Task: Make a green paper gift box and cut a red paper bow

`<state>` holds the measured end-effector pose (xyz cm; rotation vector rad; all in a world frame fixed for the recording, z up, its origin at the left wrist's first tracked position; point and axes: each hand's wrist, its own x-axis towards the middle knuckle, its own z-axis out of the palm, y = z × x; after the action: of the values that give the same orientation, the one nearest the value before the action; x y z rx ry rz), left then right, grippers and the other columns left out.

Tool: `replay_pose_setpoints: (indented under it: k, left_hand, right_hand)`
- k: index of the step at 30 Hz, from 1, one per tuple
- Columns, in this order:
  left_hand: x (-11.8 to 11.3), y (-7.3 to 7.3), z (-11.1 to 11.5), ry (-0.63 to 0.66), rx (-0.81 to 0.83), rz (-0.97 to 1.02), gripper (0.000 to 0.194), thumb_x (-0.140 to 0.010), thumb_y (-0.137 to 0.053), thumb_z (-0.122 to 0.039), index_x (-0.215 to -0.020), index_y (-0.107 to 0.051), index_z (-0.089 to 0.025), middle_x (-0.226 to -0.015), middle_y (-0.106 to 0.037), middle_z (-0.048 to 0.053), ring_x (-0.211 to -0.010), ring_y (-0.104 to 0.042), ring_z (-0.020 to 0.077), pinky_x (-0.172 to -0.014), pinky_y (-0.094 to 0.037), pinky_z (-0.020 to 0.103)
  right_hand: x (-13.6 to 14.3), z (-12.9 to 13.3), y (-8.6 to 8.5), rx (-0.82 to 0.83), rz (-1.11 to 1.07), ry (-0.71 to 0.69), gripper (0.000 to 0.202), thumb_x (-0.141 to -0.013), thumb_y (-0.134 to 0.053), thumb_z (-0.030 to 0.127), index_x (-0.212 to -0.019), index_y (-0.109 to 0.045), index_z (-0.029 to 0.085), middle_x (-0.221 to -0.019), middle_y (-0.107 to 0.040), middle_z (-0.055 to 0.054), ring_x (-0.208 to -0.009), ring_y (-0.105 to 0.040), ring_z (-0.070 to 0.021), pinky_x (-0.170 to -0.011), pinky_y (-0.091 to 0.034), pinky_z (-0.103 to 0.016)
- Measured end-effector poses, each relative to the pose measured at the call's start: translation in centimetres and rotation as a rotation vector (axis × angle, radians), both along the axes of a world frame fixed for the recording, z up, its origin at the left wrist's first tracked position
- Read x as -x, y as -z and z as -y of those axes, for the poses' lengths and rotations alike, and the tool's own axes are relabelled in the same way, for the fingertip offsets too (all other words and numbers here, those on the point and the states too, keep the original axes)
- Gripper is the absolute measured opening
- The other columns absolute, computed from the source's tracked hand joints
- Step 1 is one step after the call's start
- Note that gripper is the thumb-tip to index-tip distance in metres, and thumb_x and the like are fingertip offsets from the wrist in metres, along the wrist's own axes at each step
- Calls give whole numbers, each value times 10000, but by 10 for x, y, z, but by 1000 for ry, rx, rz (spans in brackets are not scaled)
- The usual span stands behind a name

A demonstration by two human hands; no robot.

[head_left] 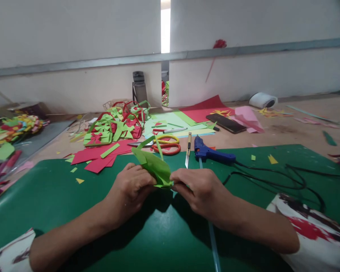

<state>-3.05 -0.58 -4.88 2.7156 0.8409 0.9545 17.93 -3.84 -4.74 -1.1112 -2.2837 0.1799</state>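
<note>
At the centre of the frame, the left hand [134, 186] grips a folded light-green paper piece [156, 165], fingers curled closed; the right hand [200, 189] pinches its lower right corner. Just above them lie scissors [170, 149], a utility knife [188, 148] and a blue glue gun [214, 153].

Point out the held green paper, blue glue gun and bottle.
Held green paper [156, 166]: head view, on its broad side.
Blue glue gun [212, 152]: head view, handle.
Bottle [141, 90]: head view, grey body.
</note>
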Motion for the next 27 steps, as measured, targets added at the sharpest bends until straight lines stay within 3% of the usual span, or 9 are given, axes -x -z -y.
replay_pose_setpoints:
  k: [7,11,16,20,24,27]
  left_hand:
    - [-3,1,3,66,84,-12,71,-844,-541,-178,-799,-594,-194,-760,-685,12,-719,-600,156,-720,-371,319]
    - [-3,-3,7,3,145,-18,103,-824,-509,-147,-750,-568,-189,-700,-662,11,-637,-580,143,-673,-386,308]
    - [-7,-11,11,-81,229,-204,49,-786,-578,-215,-786,-625,-201,-741,-677,21,-703,-598,179,-665,-385,312]
    - [-13,-14,11,-148,245,-394,141,-763,-624,-317,-706,-657,-193,-706,-656,35,-712,-593,205,-678,-359,338]
    - [-15,-13,11,-121,178,-432,160,-804,-566,-282,-707,-677,-219,-679,-640,22,-700,-581,189,-681,-324,337]
    - [-14,-13,12,-75,156,-439,188,-820,-545,-269,-689,-670,-219,-684,-633,18,-690,-567,170,-699,-317,328]
  right_hand:
    - [3,-2,0,103,16,-7,160,-850,-479,144,-755,-607,149,-637,-593,-17,-562,-511,-119,-553,-344,-227]
    - [2,-5,-5,188,22,27,130,-821,-510,116,-745,-608,155,-628,-585,-2,-556,-501,-108,-555,-339,-215]
    - [1,-11,-6,259,68,79,112,-802,-548,124,-731,-627,160,-619,-588,0,-561,-495,-108,-554,-317,-217]
    - [4,-14,-7,311,91,148,63,-781,-603,184,-733,-636,163,-597,-572,9,-538,-465,-103,-533,-287,-221]
    - [9,-16,-9,329,27,152,223,-804,-593,278,-620,-576,153,-528,-488,36,-498,-408,-87,-503,-249,-222]
    - [11,-19,-9,311,-28,137,301,-815,-555,230,-530,-500,151,-493,-390,58,-480,-344,-77,-490,-225,-226]
